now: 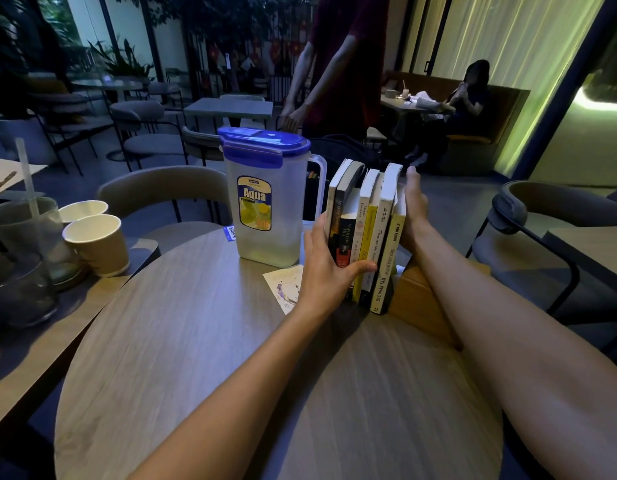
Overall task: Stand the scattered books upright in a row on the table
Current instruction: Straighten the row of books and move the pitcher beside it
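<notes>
Just left of the upright row of paperback books on the round wooden table: clear plastic pitcher with blue lid, small illustrated card. Left hand and right hand flat, fingers extended, pressing the row's two ends.

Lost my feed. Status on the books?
Left hand and right hand flat, pressing row of books upright from both ends. Pitcher close on left, wooden box at right.
</notes>
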Tool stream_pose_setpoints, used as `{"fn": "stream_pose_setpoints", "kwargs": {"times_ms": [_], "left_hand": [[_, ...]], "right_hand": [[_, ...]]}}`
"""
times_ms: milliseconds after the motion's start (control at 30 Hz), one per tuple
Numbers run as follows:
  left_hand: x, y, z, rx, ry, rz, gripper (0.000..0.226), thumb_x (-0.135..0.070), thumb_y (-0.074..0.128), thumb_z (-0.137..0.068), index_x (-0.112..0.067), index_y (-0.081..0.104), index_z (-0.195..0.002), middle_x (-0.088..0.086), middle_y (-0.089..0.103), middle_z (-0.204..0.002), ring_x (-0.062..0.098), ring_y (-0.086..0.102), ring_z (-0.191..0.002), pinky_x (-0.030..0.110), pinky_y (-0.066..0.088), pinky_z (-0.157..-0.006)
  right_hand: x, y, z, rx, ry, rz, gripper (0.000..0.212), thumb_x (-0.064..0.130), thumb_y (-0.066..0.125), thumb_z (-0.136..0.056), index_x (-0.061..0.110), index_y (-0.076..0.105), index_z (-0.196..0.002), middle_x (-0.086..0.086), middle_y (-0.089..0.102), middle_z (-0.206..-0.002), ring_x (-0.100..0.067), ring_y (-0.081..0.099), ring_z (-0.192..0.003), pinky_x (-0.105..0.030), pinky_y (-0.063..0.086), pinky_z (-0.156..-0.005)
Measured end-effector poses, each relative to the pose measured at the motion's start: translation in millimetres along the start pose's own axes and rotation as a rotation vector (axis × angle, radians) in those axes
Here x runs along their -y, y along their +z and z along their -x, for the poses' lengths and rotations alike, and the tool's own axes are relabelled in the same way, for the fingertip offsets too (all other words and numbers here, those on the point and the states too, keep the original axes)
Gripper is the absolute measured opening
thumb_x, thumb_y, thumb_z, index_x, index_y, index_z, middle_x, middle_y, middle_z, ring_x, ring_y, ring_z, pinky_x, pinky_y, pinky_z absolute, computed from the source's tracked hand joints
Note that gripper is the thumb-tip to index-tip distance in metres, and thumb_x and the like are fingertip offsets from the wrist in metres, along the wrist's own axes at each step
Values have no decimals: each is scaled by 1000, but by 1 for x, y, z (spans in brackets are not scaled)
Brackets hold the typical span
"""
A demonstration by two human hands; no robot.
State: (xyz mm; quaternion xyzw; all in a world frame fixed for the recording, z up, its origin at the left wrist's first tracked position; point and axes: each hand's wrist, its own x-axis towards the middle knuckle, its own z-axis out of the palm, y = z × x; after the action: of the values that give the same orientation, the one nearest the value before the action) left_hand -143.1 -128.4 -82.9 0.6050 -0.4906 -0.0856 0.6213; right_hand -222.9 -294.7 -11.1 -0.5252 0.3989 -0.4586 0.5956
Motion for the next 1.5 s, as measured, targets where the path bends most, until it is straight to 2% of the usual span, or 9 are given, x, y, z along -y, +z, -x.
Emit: {"fn": "stream_pose_setpoints", "kwargs": {"times_ms": [133,233,500,700,800,933,1133,1400,1500], "left_hand": [[0,2,0,-27,-10,-1,98,-33,90,-68,-21,32,-146,0,42,-127,6,43,-121,13,44,-97],[-2,3,-1,-28,-15,-10,97,-33,90,-68,-20,33,-145,1,42,-128,8,43,-122,20,45,-99],[-3,12,15,-26,-65,-35,140,-40,93,-60,-30,-8,-156,-5,19,-155,4,21,-141,34,31,-113],[0,10,9,-58,-39,-36,134,-40,94,-57,-27,4,-155,-5,27,-148,9,30,-140,40,39,-113],[-1,9,7,-47,-37,-43,132,-38,95,-56,-26,7,-154,-4,29,-146,10,33,-138,37,41,-111],[2,5,4,-30,-21,-65,124,-41,94,-56,-26,16,-150,-4,34,-139,12,37,-133,39,43,-110],[0,3,2,-22,-13,-67,115,-37,95,-57,-20,23,-145,-1,38,-136,11,41,-130,30,44,-106],[0,-2,1,57,-45,16,107,-28,91,-68,-25,19,-147,-4,50,-137,12,52,-130,41,52,-103],[4,-15,-1,145,-72,101,85,-20,77,-83,-24,27,-151,-6,57,-136,9,55,-129,44,53,-102]], "right_hand": [[2,4,3,-15,29,-39,51,53,37,-104,16,60,-78,2,62,-64,-10,62,-56,-18,49,-49],[3,4,5,-28,55,-65,49,54,36,-104,16,57,-80,-2,62,-73,-14,62,-67,-25,49,-58],[8,9,9,-79,0,74,48,55,33,-104,18,56,-82,-1,63,-81,-15,62,-74,-30,49,-67],[13,-2,28,113,-92,205,64,66,48,-93,9,68,-114,-10,76,-101,-21,72,-87,-34,58,-79],[19,-11,34,174,-118,266,86,79,62,-75,15,56,-131,-10,70,-119,-27,69,-105,-51,55,-97],[26,-14,50,179,-198,359,77,63,55,-92,23,31,-153,1,47,-130,-17,53,-117,-44,48,-100],[26,-8,61,212,-138,378,88,71,50,-91,28,18,-160,-6,37,-158,-23,42,-135,-47,42,-105],[18,-24,93,216,-294,454,82,71,42,-94,32,13,-161,-6,35,-161,-21,36,-144,-36,35,-104],[14,-38,112,280,-356,612,92,62,53,-93,30,1,-162,-4,45,-153,-7,40,-129,-33,35,-104]]}}
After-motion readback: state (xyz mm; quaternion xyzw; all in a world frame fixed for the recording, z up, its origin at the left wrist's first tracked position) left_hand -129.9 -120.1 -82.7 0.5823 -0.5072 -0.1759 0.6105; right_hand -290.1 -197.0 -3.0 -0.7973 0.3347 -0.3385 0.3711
